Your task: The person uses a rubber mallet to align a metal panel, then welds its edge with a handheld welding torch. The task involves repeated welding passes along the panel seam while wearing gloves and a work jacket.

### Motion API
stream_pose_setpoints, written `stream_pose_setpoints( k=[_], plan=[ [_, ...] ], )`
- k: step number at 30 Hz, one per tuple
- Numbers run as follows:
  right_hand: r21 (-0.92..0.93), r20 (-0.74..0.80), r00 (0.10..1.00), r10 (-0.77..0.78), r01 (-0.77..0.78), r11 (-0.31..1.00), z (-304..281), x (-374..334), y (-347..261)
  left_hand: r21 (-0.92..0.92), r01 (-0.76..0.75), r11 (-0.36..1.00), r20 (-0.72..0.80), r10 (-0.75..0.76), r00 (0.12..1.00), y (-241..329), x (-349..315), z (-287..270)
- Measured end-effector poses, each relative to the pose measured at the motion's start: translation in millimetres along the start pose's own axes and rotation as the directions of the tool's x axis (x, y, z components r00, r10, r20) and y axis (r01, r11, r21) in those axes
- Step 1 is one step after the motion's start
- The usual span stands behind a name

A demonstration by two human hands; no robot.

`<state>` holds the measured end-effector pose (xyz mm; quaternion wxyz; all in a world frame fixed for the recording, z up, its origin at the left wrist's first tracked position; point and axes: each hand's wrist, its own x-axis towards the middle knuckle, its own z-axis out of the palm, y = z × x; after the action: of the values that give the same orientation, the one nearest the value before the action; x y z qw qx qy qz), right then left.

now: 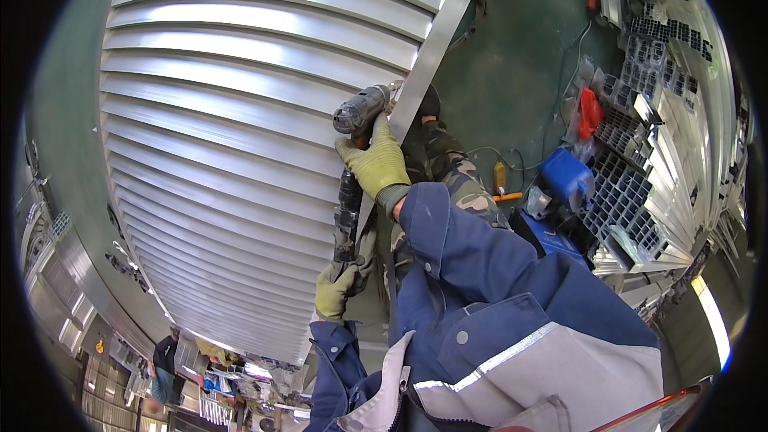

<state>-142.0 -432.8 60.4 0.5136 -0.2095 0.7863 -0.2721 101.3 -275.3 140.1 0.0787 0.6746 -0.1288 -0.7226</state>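
My right hand [378, 162], in a yellow-green glove, is closed around the grip of a grey-and-black power drill [362, 110]. The drill's front end meets the metal edge rail [428, 56] of a large silver louvred panel [232, 96]. Below it, my left hand [334, 292], gloved alike, is closed at the lower end of a long dark object [347, 212]. That object lies along the panel's near edge, and its exact kind is not clear. The left fingers are partly hidden.
Right of the panel, camouflage-clad legs [460, 168] stand on the green floor. Beyond are a blue jug [566, 174], a blue case [552, 236], a yellow-handled tool [500, 178], a red bag [590, 114], a cable and stacked metal profiles [680, 168]. Another person [166, 368] is at the far lower left.
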Motion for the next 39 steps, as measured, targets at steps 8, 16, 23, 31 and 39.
stream_pose_setpoints(
  k=[8, 16, 23, 31, 39],
  plan=[
    [0.027, 0.026, 1.000, 0.007, -0.008, 1.000, 3.8, 2.4, 6.8, 0.000, 0.004, 1.000, -0.005, -0.004, 1.000, 2.2, -0.8, 1.9],
    [0.013, 0.047, 0.999, 0.028, -0.028, 1.000, 4.4, 6.0, 8.8, 0.033, 0.034, 0.999, -0.023, -0.033, 0.999, 4.5, -2.6, 4.1],
    [0.059, 0.062, 0.998, 0.028, -0.032, 0.998, 5.4, 9.1, 10.4, -0.008, 0.031, 0.999, -0.008, -0.031, 0.999, 13.4, -3.7, 3.1],
    [0.084, 0.069, 0.996, 0.054, -0.060, 0.995, 6.0, 9.5, 9.9, 0.009, 0.041, 0.999, 0.001, -0.041, 0.999, 15.2, -3.5, -1.1],
    [0.120, 0.072, 0.996, 0.045, -0.054, 0.991, 5.0, 8.7, 8.5, -0.017, 0.052, 0.999, 0.007, -0.052, 0.999, 16.6, -2.9, -0.8]
  ],
)
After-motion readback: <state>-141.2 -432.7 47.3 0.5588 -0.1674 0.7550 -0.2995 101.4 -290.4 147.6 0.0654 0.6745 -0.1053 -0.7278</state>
